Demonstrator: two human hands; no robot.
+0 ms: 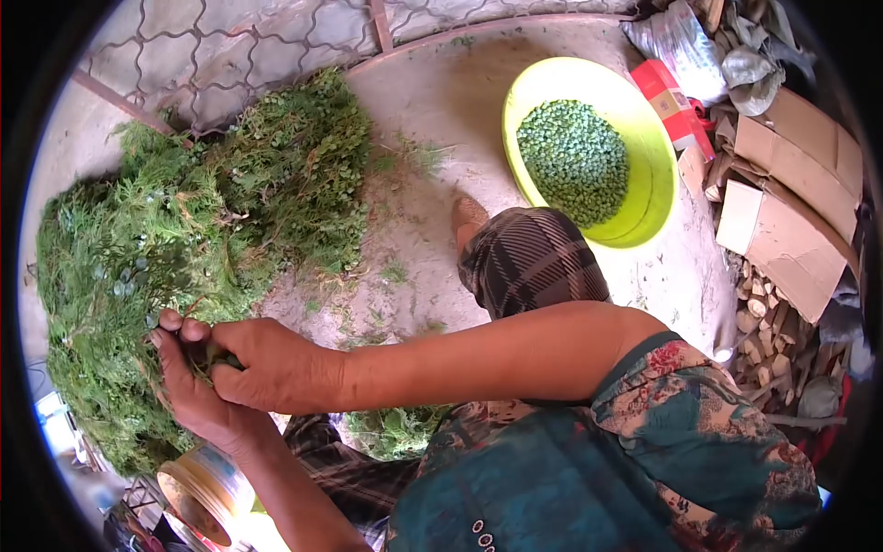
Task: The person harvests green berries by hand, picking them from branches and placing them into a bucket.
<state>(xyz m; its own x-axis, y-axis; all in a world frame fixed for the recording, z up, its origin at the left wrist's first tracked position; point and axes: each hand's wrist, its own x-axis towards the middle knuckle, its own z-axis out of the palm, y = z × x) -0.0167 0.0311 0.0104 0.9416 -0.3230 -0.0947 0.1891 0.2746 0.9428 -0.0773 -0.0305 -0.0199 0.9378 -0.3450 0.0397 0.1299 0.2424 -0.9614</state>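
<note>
My right hand (280,365) reaches across from the right, its fingers closed around a thin green sprig beside my left hand. My left hand (198,391) is just below and left of it, thumb and fingers pinched on the same sprig. Both hands are close together over the lower part of a big heap of green branches (303,175), which bears small pale bluish-green cones. A yellow-green basin (653,170) at the upper right holds many small green cones (575,161).
Wire fencing (221,46) runs behind the heap. Cardboard (791,221), a red box (667,101) and stacked firewood (763,340) lie at the right. A bucket (216,488) stands at the lower left. My knee and foot are between heap and basin.
</note>
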